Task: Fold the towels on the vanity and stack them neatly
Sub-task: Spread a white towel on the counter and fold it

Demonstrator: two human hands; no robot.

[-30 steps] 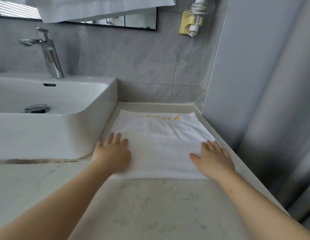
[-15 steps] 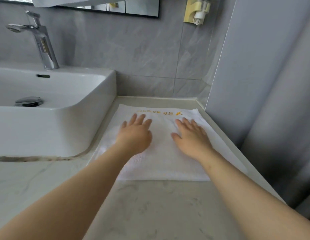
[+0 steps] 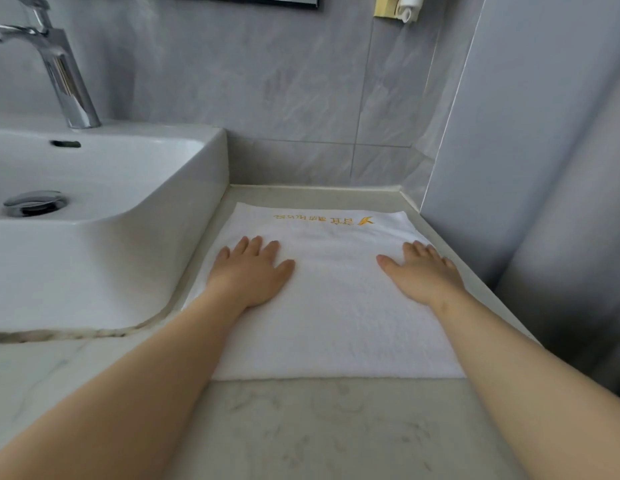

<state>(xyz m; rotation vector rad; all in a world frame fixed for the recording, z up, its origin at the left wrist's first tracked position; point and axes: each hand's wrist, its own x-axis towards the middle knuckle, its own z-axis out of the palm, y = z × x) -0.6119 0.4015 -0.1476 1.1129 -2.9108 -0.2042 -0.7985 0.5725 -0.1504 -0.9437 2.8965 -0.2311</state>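
Observation:
A white folded towel (image 3: 333, 306) with yellow embroidered lettering along its far edge lies flat on the marble vanity top (image 3: 301, 427), between the basin and the right wall. My left hand (image 3: 249, 271) presses palm down on the towel's left part, fingers straight. On the towel's right part rests my right hand (image 3: 423, 271), also flat with the fingers spread. Neither hand grips the cloth.
A white basin (image 3: 104, 216) with a chrome drain stands to the left, its side close to the towel. A chrome tap (image 3: 62, 74) rises behind it. Grey tiled wall at the back, a grey panel (image 3: 509, 150) on the right. A yellow holder (image 3: 395, 8) hangs high up.
Both hands slid apart from the towel's middle toward its left and right sides, staying flat on it. The camera has tipped lower and closer.

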